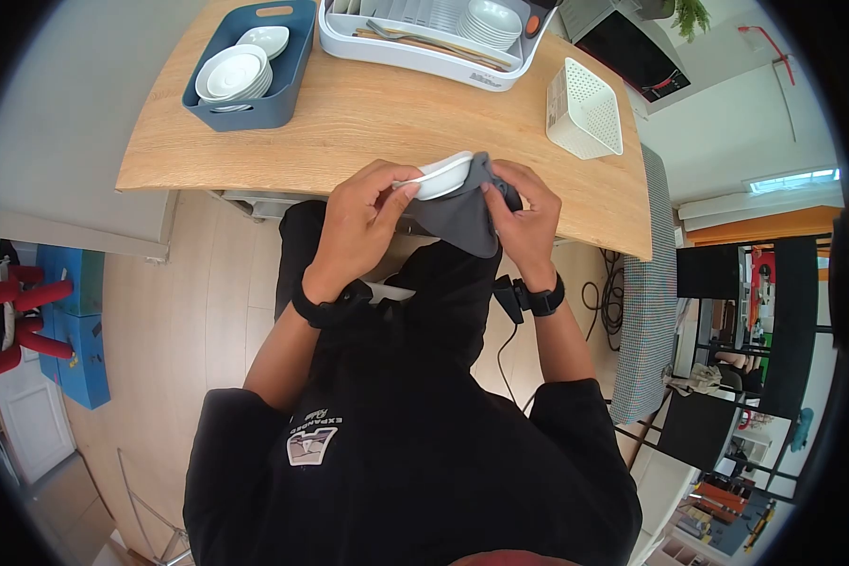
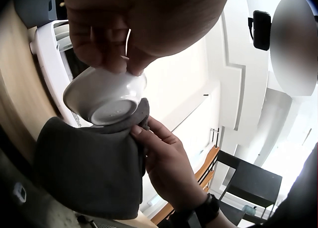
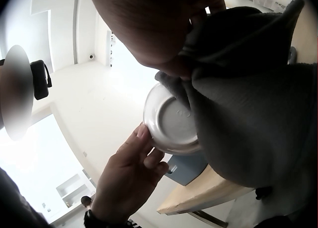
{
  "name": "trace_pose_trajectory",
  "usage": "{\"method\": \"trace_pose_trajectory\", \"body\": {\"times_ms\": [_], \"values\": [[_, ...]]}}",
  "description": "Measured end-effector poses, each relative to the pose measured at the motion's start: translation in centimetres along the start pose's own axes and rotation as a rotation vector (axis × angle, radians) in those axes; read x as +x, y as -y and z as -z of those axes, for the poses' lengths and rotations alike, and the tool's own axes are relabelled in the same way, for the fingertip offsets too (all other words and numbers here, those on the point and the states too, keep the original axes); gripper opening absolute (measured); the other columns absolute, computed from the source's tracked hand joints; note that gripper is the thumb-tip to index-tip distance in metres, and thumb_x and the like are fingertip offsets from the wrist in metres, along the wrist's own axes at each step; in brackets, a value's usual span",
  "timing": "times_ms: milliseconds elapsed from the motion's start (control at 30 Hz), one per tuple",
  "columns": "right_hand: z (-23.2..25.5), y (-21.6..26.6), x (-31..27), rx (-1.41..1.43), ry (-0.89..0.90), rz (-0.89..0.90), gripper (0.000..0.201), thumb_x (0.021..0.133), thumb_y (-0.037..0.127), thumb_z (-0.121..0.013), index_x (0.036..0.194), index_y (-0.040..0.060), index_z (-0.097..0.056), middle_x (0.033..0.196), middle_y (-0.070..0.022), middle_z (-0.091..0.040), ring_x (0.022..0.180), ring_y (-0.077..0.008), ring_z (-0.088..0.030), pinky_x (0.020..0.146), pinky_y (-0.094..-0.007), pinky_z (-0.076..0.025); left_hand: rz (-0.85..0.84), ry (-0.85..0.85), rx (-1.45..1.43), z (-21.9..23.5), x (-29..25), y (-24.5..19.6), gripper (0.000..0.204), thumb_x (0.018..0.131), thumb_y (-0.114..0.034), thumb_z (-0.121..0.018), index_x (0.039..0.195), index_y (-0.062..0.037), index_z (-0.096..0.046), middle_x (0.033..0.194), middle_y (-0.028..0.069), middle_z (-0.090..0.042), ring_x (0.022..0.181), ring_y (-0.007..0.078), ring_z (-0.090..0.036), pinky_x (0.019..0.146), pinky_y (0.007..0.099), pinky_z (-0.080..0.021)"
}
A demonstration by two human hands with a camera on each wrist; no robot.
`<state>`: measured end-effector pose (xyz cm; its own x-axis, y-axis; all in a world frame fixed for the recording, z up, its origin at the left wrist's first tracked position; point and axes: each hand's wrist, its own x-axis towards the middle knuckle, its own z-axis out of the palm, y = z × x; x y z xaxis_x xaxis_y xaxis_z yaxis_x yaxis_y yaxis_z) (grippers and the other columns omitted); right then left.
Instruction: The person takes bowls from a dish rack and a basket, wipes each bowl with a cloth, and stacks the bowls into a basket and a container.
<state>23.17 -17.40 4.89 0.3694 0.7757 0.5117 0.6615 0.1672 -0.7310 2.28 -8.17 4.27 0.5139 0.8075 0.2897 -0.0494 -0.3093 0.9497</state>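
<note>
Two hands hold a small white dish and a gray cloth at the counter's near edge, center of the frame.
The left hand (image 1: pixel 358 222), left of center, pinches the white dish (image 1: pixel 443 179) by its rim, thumb against fingers, its forearm slanting up from the lower left; the right hand (image 1: pixel 530 212), right of center, grips the gray cloth (image 1: pixel 462 222) with bent fingers, its forearm rising from the lower right. The cloth covers the dish's right end and hangs below it. On the counter (image 1: pixel 377 132), a blue basket (image 1: pixel 288 108) of white dishes stands upper left, a white dish rack (image 1: pixel 424 68) top center, and a white perforated basket (image 1: pixel 571 132) upper right, all apart from the hands. A microwave (image 1: pixel 623 52) sits beyond, at the upper right.
</note>
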Motion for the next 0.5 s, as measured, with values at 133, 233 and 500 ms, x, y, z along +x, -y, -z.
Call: {"method": "trace_pose_trajectory", "body": {"times_ms": [133, 233, 500], "values": [[0.7, -0.7, 0.5, 0.015, -0.068, -0.073, 0.026, 0.082, -0.005, -0.075, 0.108, -0.0027, -0.074, 0.107, -0.0153, -0.074, 0.098, -0.0221, -0.071, 0.088, -0.0309, -0.055, -0.037, 0.018, -0.028, 0.7, 0.1, 0.1, 0.013, 0.094, -0.011, -0.069, 0.101, -0.0012, -0.065, 0.091, 0.0071, -0.061, 0.073, 0.0156, -0.050, 0.070, 0.0278, -0.045], [0.7, -0.1, 0.6, 0.034, -0.021, -0.017, 0.027, 0.082, -0.007, -0.073, 0.109, -0.0012, -0.074, 0.109, -0.0145, -0.074, 0.098, -0.0221, -0.071, 0.087, -0.0306, -0.055, -0.064, 0.094, 0.004, 0.6, -0.1, 0.5, 0.020, 0.091, -0.008, -0.073, 0.107, -0.0051, -0.060, 0.099, 0.0019, -0.058, 0.084, 0.0098, -0.053, 0.080, 0.0271, -0.049], [0.3, 1.6, -0.2, 0.090, 0.217, 0.073, 0.034, 0.076, -0.012, -0.070, 0.105, 0.0036, -0.078, 0.111, -0.0120, -0.074, 0.100, -0.0225, -0.071, 0.087, -0.0316, -0.055, -0.166, 0.024, 0.017, 0.2, 0.4, -0.6, 0.046, 0.070, -0.009, -0.088, 0.108, -0.0049, -0.063, 0.111, 0.0080, -0.059, 0.092, 0.0187, -0.059, 0.080, 0.0300, -0.052]]}}
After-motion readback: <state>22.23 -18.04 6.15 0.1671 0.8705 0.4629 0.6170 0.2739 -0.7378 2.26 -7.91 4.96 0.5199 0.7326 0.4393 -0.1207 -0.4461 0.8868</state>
